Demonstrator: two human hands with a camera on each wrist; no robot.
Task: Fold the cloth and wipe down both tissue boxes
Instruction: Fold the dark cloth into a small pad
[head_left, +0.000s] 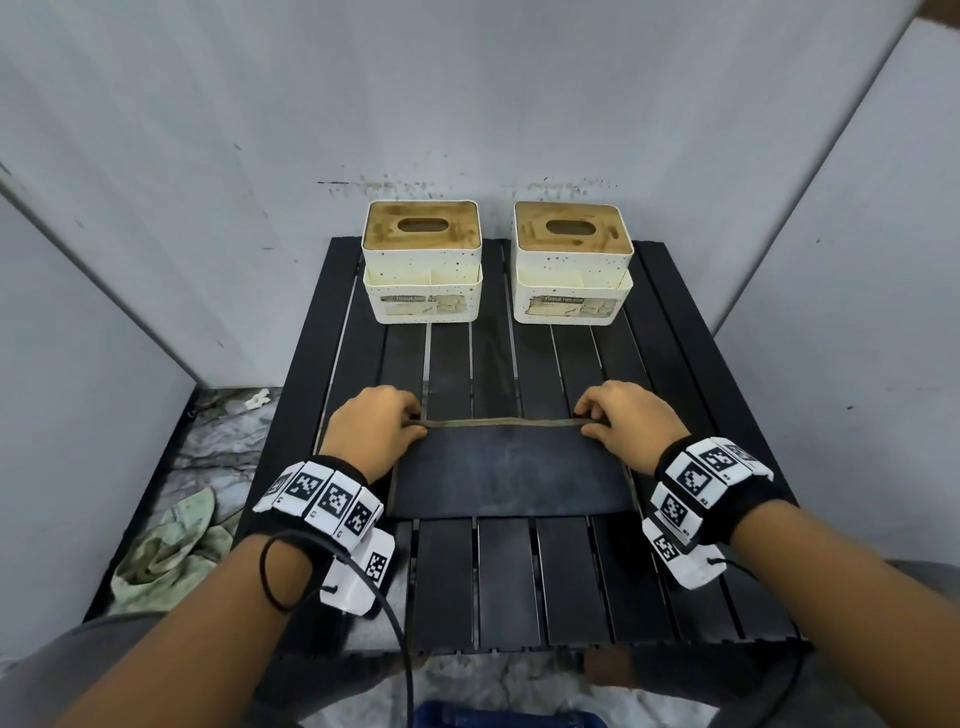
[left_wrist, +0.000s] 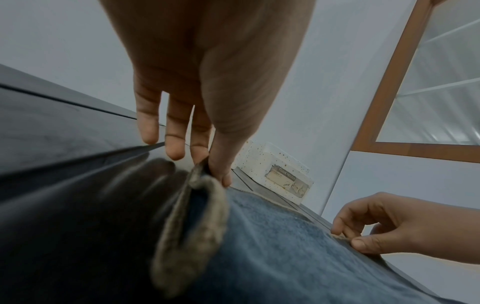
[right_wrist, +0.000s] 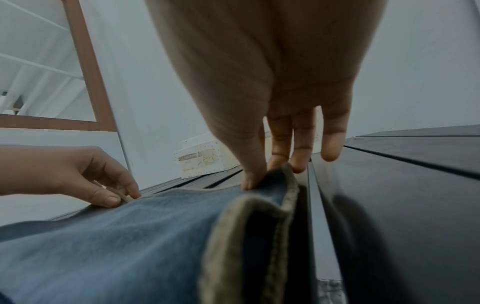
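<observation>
Cloth (head_left: 506, 475), dark blue with a tan hem, is lying doubled over on the near middle of a black slatted table (head_left: 519, 582). A person's left hand (head_left: 376, 423) is pinching the far left corner of the cloth between thumb and forefinger, the other fingers hanging loose above the slats. The right hand (head_left: 626, 418) is pinching the far right corner the same way. Between them the hemmed edge is stretching in a straight line, with both layers meeting at the corners in the wrist views.

Two cream speckled tissue boxes with wooden lids are standing side by side at the far edge of the table: the left tissue box (head_left: 422, 262) and the right tissue box (head_left: 572, 262), both well apart from the cloth and not yet wiped.

Judging from this, the fold is under way. The two layers could slip out of line if one pinch is letting go sooner than the other, leaving a crooked fold. A loose corner could also be sagging into a gap between slats.

Plain grey-white walls are closing in behind and at both sides. A crumpled pale green rag (head_left: 171, 551) is lying on the marbled floor to the left of the table.
</observation>
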